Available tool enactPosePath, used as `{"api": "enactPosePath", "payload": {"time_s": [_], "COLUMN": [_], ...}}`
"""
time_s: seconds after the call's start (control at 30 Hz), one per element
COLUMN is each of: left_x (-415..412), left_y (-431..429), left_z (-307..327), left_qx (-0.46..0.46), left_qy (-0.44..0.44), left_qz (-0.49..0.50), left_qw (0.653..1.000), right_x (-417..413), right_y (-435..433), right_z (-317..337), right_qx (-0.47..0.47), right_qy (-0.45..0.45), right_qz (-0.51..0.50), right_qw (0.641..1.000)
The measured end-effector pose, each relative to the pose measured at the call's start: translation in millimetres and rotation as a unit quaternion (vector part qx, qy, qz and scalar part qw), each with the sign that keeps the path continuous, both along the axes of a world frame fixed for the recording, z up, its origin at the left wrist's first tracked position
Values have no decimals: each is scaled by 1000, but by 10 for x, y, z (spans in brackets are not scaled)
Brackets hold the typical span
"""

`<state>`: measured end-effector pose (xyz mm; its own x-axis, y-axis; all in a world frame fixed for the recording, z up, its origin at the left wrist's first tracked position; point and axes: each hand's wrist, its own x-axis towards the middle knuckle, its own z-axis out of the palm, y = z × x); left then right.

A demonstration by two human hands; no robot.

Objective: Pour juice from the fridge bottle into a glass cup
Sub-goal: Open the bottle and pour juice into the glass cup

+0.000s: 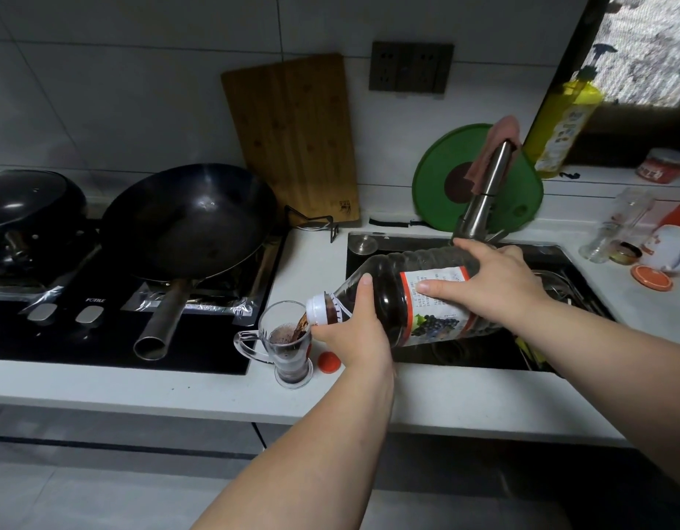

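Head camera view of a kitchen counter. At far left a black round wok (189, 219) sits on a black glass hob (101, 338), with a bamboo chopping board (292, 139) leaning on the tiled wall behind. Just right of the hob, a clear glass cup with a handle (288, 353) stands upright on the white worktop (178, 388), seemingly over half full of dark purple juice. A small red screw cap (329, 362) lies just beside its base. A large clear plastic bottle with a grape label (392, 300) is tipped almost level, its mouth over the cup rim, a dark stream running in. The left hand (353, 330) cups the bottle's shoulder from below, thumb curled over the top. The right hand (495, 277) wraps the body, fingers curled over the label, above a dark sink (560, 254). Held by 2 hands, the bottle looks heavy and its thin walls probably flex, so neck and mid-body seem the sound holds; the tall glass looks fragile and easily tipped
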<state>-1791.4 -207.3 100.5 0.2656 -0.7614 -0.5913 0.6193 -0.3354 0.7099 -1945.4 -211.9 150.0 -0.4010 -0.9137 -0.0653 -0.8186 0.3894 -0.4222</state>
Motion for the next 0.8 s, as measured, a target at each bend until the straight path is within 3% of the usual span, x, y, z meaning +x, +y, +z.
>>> {"api": "enactPosePath", "payload": {"time_s": [0.8], "left_x": [-35], "left_y": [21], "left_z": [8], "left_qx": [1], "left_qy": [-16], "left_qz": [-11], "left_qw": [1000], "right_x": [-34], "right_y": [70], "right_z": [-5], "right_qx": [-12], "right_qy": [-21], "right_qz": [-3], "right_qw": [1000]}}
